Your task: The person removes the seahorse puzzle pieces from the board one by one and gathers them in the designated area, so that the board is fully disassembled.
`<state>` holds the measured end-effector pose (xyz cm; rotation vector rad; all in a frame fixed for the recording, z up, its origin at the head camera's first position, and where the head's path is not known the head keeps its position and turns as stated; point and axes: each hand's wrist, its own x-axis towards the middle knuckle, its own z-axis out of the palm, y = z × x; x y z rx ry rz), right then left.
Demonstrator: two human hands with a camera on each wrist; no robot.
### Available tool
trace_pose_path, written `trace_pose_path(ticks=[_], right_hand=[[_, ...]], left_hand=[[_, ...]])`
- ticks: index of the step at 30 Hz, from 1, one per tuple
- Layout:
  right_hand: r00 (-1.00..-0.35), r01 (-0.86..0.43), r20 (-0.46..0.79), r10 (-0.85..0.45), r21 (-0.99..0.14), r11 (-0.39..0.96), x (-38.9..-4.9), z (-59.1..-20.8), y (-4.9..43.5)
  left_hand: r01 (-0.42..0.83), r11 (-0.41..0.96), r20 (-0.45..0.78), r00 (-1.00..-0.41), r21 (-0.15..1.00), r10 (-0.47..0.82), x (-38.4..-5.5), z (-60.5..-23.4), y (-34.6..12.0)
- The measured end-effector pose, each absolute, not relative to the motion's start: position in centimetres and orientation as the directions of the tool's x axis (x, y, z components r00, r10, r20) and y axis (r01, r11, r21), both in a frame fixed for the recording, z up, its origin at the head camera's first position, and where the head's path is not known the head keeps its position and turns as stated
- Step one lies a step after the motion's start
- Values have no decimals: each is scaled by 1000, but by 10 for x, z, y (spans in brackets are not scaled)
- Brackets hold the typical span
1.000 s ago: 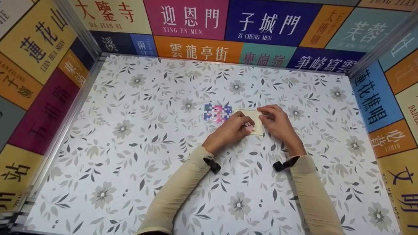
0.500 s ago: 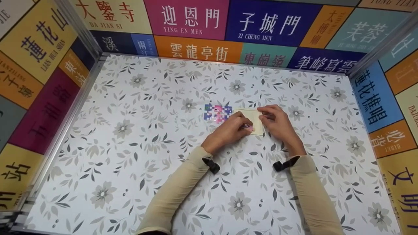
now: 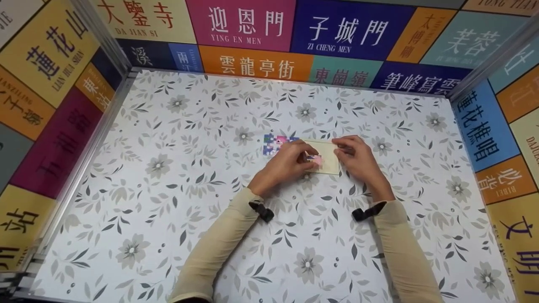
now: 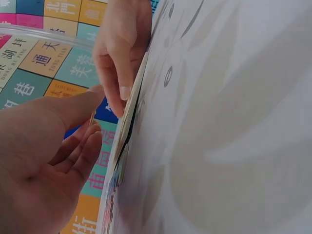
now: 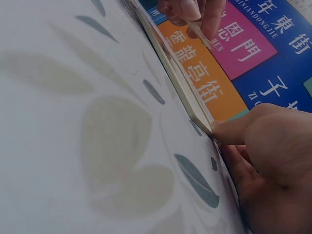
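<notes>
In the head view my left hand (image 3: 287, 162) pinches a small pink jigsaw piece (image 3: 316, 160) between thumb and fingers. The left wrist view shows that piece edge-on at the fingertips, raised over the cream puzzle board (image 3: 330, 158). My right hand (image 3: 358, 158) holds the board's far right corner, thumb on its edge, as the right wrist view (image 5: 273, 151) also shows. Just left of the board lies a partly joined blue and pink jigsaw (image 3: 271, 145); the left hand hides its right part.
A white tabletop (image 3: 189, 235) with grey flowers and leaves lies under everything. Upright panels (image 3: 248, 25) with coloured blocks and large characters enclose the back and both sides. Each wrist carries a small black camera band (image 3: 262, 211).
My left hand has drawn leftward with the pink piece off the board's lower part and now covers more of the joined jigsaw. The right hand has stayed in place.
</notes>
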<state>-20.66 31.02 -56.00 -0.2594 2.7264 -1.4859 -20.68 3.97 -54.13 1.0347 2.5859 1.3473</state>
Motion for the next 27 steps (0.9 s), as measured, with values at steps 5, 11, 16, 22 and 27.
trace_pose_path(ticks=[5,11,16,22,27], right_hand=[[-987,-125,48,-155,-833,539,-208,-566,313],[-986,-135,57,-159,-834,535,-208,-565,313],[-985,-142,65,-160,-831,538,-209,-566,313],[-985,-136,59,-161,-839,528,-208,-565,314],[-985,-134,59,-160,-846,516,-209,-565,314]], left_hand=[[527,371,277,-788,765,550,-209,-539,28],[524,391,294,-807,757,511,-208,-536,10],[503,409,287,-827,762,483,-208,-536,-5],[471,423,257,-845,774,470,-207,-539,-20],[447,457,221,-857,769,466,-205,-541,-30]])
